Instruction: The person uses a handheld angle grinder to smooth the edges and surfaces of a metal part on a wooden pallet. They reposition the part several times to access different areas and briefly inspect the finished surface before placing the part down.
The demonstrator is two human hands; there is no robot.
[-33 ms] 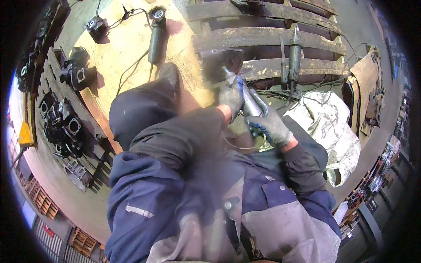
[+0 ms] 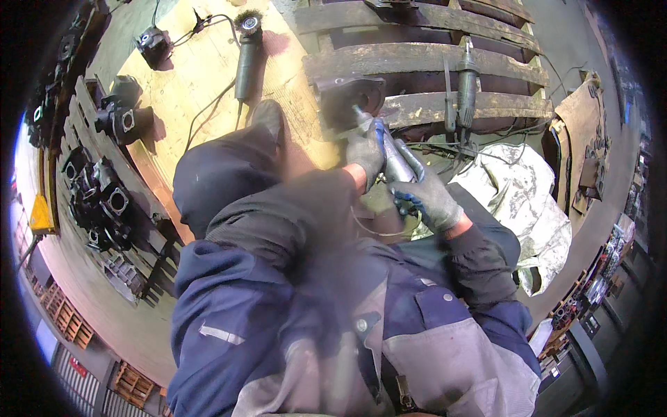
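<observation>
Head view shows your two gloved hands wrapped around a slim grey power tool (image 2: 393,158). Your left hand (image 2: 366,151) grips its front, near the tip. Your right hand (image 2: 429,198) is closed tight around its back end. The tip touches a dark metal part (image 2: 345,97) on a wooden pallet (image 2: 424,66). Another grinder (image 2: 466,80) lies on the pallet nearby.

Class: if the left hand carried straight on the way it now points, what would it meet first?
Most likely the dark metal casting on the pallet; the left hand points up-frame along the grinder. Depth is uncertain.
</observation>
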